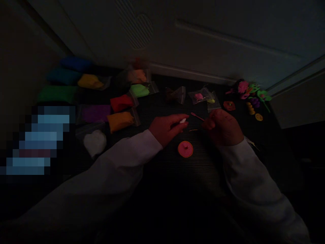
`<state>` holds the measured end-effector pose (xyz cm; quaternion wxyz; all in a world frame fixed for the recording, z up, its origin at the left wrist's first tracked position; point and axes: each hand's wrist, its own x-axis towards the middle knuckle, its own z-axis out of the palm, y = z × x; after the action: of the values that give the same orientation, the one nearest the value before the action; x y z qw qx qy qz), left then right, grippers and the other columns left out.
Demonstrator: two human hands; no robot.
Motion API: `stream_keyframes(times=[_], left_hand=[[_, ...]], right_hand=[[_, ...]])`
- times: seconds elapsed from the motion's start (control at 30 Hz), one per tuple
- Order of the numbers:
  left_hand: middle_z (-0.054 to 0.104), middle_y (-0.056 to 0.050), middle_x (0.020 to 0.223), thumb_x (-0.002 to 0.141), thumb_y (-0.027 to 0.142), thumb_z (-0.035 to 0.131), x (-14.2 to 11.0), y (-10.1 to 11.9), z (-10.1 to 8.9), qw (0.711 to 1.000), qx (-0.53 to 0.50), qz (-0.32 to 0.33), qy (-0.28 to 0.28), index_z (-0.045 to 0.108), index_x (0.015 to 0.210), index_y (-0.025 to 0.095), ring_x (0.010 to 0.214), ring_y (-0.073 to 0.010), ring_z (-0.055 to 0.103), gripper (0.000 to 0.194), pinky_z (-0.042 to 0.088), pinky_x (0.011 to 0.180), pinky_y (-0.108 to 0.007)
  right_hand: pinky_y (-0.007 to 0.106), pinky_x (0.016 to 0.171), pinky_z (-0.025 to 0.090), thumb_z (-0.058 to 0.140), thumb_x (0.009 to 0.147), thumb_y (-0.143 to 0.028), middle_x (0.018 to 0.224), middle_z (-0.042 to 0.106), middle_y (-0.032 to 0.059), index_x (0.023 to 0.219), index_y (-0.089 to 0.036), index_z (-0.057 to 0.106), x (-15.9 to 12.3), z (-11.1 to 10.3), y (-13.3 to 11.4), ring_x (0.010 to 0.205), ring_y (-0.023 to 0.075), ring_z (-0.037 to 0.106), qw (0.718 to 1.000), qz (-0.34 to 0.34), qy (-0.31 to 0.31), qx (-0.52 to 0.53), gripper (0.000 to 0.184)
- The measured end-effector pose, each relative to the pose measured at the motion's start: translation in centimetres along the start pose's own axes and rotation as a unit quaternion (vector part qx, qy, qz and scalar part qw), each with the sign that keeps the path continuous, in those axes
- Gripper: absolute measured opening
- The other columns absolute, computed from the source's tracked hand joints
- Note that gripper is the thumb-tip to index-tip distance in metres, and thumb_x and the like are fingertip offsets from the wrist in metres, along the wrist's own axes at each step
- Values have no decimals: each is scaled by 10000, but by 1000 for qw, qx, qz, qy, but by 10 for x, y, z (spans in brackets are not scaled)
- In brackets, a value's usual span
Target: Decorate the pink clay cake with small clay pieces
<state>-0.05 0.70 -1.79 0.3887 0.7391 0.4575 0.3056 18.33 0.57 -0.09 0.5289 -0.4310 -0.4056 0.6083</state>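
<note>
White lump (182, 120), pinched between thumb and fingertips of the left hand (166, 128), above the middle of the dark table (162, 166). Grip nearly closed, parted only by the lump's own thickness, with some white showing at the tips.

Right hand (223, 128) just across, nearer the table's right edge, fingers curled in tight; contents, if any, impossible to make out in this dim light. Between both hands, pink tool (197, 116), slanting toward the right hand's fingers. Just nearer, thin orange strip (193, 130). On the near side of both hands, flat on the table, pink disc (181, 152) with orange rim and small knob on top. Beside the right wrist, scissors (251, 143).

Toward the left edge, purple packet (96, 113), orange packet (120, 121), red packet (122, 102) and white packet (94, 142). Along the far edge, brown packet (173, 96) and clear bag with pink lump (198, 96). At the far right corner, pink flower (243, 86); nearer, red-brown piece (229, 105) and small yellow disc (259, 117).
</note>
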Motion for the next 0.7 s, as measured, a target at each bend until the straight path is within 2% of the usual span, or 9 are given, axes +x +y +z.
stream_keyframes(times=[0.2, 0.33, 0.5, 0.63, 0.7], left_hand=[[708, 15, 791, 744, 341, 599, 1, 0, -1, 999, -11, -32, 25, 618, 957, 176, 589, -80, 644, 270, 475, 591, -173], [698, 12, 712, 749, 390, 586, 0, 0, -1, 998, 50, -9, 36, 647, 840, 164, 626, -97, 642, 251, 471, 611, -189], [681, -21, 1012, 771, 308, 579, 2, -1, -3, 991, 105, 77, 40, 656, 951, 172, 931, -121, 621, 239, 451, 836, -219], [679, -7, 1024, 785, 295, 561, 0, 0, -2, 993, 104, 53, 21, 627, 1024, 193, 904, -112, 629, 268, 459, 816, -219], [688, -3, 983, 775, 295, 575, -1, 0, -1, 993, 106, 32, 29, 595, 1061, 192, 861, -110, 638, 305, 467, 770, -214]], right_hand=[[278, 498, 312, 722, 591, -454, 454, 375, -62, 571, -210, 519, 1, -1, 0, 442, 73, 376, 1000, -12, -9, -24, 317], [272, 496, 311, 722, 593, -450, 452, 387, -64, 575, -209, 525, 1, -1, 1, 443, 70, 376, 1000, -10, -12, -17, 312], [248, 493, 311, 710, 620, -424, 451, 401, -74, 604, -200, 534, 1, -1, 1, 446, 56, 385, 1000, -5, -13, -3, 285], [247, 483, 301, 728, 595, -413, 443, 411, -69, 579, -196, 531, 2, -1, 1, 445, 58, 381, 1000, -2, -15, 5, 294], [255, 480, 300, 730, 594, -417, 446, 408, -65, 573, -202, 533, 2, -1, 1, 442, 63, 377, 1000, -4, -16, -1, 293]])
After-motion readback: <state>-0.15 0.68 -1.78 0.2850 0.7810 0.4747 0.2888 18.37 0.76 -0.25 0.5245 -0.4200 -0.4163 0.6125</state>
